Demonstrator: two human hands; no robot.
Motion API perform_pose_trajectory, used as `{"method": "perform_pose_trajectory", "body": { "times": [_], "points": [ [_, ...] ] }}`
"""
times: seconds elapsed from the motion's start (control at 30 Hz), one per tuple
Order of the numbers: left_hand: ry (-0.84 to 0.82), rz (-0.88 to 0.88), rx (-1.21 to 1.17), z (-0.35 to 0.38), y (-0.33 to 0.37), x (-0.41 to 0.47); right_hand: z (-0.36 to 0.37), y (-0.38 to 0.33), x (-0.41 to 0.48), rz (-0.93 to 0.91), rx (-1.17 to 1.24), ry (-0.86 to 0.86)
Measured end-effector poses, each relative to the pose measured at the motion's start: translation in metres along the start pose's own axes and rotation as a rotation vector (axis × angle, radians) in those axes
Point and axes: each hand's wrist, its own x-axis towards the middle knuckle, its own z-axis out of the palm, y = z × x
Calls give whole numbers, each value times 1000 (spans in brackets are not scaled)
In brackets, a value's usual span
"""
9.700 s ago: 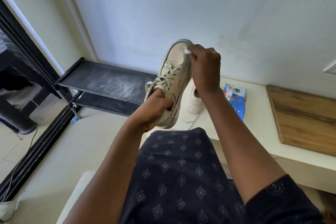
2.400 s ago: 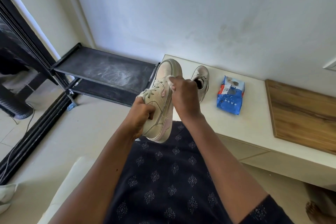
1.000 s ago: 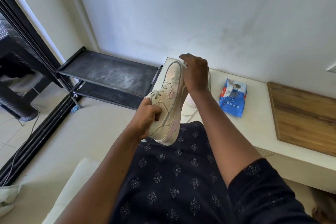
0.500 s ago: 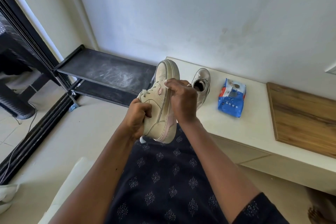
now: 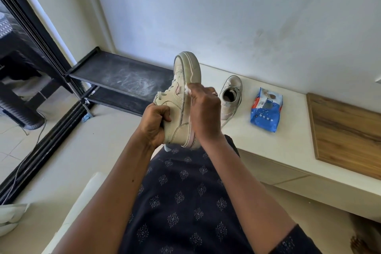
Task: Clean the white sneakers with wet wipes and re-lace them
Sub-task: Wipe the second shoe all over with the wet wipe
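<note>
I hold an off-white sneaker [image 5: 183, 80] upright above my lap, toe up and laces still in. My left hand [image 5: 154, 125] grips its heel end. My right hand [image 5: 204, 109] presses a crumpled wet wipe [image 5: 187, 90] against the side of the sole; only a small white bit of the wipe shows between my fingers. The second sneaker [image 5: 231, 95] lies on the white ledge [image 5: 288, 140] behind my right hand, its opening toward me and a lace trailing. A blue pack of wet wipes [image 5: 266, 109] lies to its right.
A wooden board [image 5: 346, 132] rests on the ledge at the right. A black dusty shoe rack [image 5: 121, 80] stands on the floor at the left, by a black sliding door frame [image 5: 35, 33]. A white wall rises directly behind the ledge.
My right hand with the wipe has slid from the toe down to the middle of the sole's side over the last second. The left hand keeps its hold on the heel.
</note>
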Motion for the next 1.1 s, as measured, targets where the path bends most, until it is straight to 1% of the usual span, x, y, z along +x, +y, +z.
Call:
{"method": "perform_pose_trajectory", "body": {
  "times": [0.13,0.33,0.43,0.5,0.6,0.7,0.8,0.93,1.1],
  "points": [
    [-1,5,57,7,-1,-4,3,7,34,9,-77,9],
    [22,6,111,10,-2,-6,7,19,76,162,-187,-41],
    [35,10,114,9,-3,-6,8,25,85,235,-173,-99],
    [47,13,110,7,-3,-6,8,26,84,251,-134,-113],
    [61,20,118,4,-4,-6,5,29,78,244,-77,-81],
    [78,6,94,5,-6,-6,3,33,66,239,-96,-74],
    [83,-19,46,8,-8,-7,2,27,47,167,-107,-54],
    [84,-94,-25,6,-11,-7,-2,23,23,104,-28,-44],
    [93,-121,-34,0,-8,-4,-11,20,-9,66,71,-55]
  ]
}}
